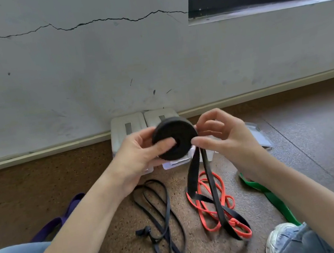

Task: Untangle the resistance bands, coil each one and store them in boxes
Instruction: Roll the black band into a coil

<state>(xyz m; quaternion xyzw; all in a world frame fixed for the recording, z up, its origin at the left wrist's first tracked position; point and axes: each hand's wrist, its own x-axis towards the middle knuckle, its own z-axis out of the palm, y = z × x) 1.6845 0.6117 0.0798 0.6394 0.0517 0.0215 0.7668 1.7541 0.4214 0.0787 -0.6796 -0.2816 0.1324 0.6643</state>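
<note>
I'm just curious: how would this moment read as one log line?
step: coiling | left hand: holds black coil | right hand: feeds tail | floor: red band, thin black band, green band

Both hands hold a half-wound black band above the floor.

The left hand (pixel 137 153) grips the black coil (pixel 174 138), thumb pressed on its face; the right hand (pixel 222 137) pinches the coil's edge, and the band's loose tail (pixel 195 172) hangs below that grip onto a red band (pixel 210 213). Below the left grip lies a thin dark band (pixel 160 215); behind the coil stand white boxes (pixel 126 126). A green band (pixel 269 195) lies under the right wrist, a purple band (pixel 54 223) under the left forearm.
</note>
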